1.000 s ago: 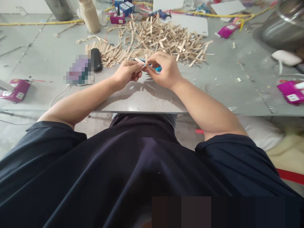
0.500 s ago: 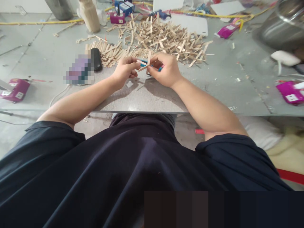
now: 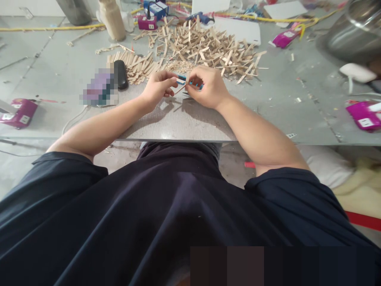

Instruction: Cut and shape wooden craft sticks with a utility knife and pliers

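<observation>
My right hand (image 3: 208, 85) pinches a small piece of crossed wooden craft sticks (image 3: 179, 90) between thumb and forefinger, above the table near its front edge. Facing it, my left hand (image 3: 158, 86) is closed in a pinch, with a pale stick end showing at its fingertips. Whether that stick is joined to the crossed ones I cannot tell. Behind the fingers lies a blue and dark object (image 3: 181, 77), mostly covered by my hands. Dark pointed tips (image 3: 186, 94) show under my right hand.
A large heap of craft sticks (image 3: 214, 45) lies beyond my hands, with a flatter row of sticks (image 3: 139, 66) to its left. Nearby are a black case (image 3: 120, 74), a bottle (image 3: 111, 20), purple boxes (image 3: 20, 113), a yellow cable (image 3: 53, 28) and a metal container (image 3: 348, 31).
The crossed sticks in my right hand have turned, so the stick that stood up tall now looks much shorter. Both hands stay in nearly the same place.
</observation>
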### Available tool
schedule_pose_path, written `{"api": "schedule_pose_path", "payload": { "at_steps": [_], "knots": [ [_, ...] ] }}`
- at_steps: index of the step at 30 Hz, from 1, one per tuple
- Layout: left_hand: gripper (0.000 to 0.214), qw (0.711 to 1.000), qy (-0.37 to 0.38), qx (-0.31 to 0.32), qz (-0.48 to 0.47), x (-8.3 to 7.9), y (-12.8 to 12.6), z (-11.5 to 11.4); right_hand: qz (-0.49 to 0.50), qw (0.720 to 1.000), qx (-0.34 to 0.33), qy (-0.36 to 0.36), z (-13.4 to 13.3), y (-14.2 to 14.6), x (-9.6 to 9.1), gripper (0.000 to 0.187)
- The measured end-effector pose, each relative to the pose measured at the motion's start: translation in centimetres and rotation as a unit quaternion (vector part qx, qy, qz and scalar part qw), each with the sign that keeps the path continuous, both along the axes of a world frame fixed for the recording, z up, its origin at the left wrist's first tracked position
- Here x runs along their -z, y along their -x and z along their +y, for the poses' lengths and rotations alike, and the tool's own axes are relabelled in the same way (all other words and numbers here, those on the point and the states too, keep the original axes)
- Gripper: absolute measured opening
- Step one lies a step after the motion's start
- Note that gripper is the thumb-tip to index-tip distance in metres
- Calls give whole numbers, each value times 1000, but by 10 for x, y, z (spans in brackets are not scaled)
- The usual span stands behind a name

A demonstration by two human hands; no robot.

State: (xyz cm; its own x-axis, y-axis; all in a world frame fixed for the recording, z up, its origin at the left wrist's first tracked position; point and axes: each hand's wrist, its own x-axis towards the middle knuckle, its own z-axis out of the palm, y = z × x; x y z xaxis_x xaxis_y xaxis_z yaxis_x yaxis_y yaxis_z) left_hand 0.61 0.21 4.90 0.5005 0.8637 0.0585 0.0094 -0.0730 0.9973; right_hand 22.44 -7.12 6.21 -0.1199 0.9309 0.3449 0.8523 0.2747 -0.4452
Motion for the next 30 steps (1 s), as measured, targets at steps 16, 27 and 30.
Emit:
{"api": "schedule_pose_path", "payload": {
  "at_steps": [16, 27, 30],
  "knots": [
    [33, 999, 1, -12, 44, 2, 1, 7, 35, 974, 189, 123, 29, -104, -14, 69],
    [25, 997, -16, -24, 70, 1, -1, 7, -28, 953, 289, 89, 29, -90, -10, 34],
    [17, 998, -11, -40, 56, 0, 0, 7, -34, 949, 303, 85, 29, -89, -8, 34]
  ]
}}
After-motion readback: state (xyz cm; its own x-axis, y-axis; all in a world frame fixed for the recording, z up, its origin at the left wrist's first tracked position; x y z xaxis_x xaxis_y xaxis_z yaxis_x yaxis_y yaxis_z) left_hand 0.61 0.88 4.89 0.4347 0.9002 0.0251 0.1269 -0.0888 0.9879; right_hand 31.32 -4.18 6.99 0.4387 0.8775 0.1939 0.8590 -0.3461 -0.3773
